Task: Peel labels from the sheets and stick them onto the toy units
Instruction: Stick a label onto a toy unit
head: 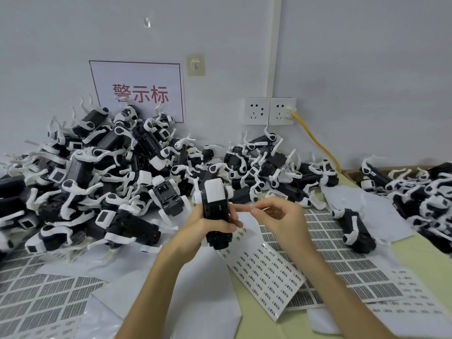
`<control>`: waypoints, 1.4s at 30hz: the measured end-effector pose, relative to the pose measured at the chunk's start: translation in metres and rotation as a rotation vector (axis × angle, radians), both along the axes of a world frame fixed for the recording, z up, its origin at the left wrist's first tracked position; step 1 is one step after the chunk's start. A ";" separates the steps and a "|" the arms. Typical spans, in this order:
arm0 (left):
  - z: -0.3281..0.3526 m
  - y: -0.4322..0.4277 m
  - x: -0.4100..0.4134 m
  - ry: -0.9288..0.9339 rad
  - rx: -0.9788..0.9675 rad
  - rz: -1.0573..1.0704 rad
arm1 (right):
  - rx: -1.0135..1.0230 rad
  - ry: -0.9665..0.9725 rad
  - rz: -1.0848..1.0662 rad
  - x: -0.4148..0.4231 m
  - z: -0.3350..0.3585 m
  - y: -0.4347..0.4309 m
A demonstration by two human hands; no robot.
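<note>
- The left hand wraps the toy unit, black face up, likely steadying it.
- At three o'clock the right hand pinches a small label, close for sticking.

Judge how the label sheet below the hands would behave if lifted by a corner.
Probably floppy: the label sheet looks thin and its lower edge curls up. Likely light, and its glossy face may slide over the grey sheets beneath.
</note>
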State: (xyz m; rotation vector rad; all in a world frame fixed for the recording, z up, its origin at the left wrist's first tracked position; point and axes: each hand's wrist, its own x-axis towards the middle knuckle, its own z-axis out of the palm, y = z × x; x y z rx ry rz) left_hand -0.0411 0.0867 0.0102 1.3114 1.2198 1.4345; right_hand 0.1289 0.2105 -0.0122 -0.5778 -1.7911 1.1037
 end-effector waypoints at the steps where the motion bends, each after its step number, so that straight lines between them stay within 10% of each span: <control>1: 0.000 0.000 0.000 0.000 0.002 -0.006 | -0.004 0.002 -0.001 0.000 0.000 0.000; 29: -0.006 0.013 0.011 -0.363 -0.054 0.204 | 0.004 0.012 0.088 0.000 0.004 -0.007; 34: -0.004 0.014 0.011 -0.680 0.026 0.099 | -0.020 -0.114 0.179 -0.005 0.002 -0.015; 42: -0.006 0.017 0.015 -0.618 0.018 -0.018 | 0.019 0.008 0.111 -0.005 -0.003 -0.010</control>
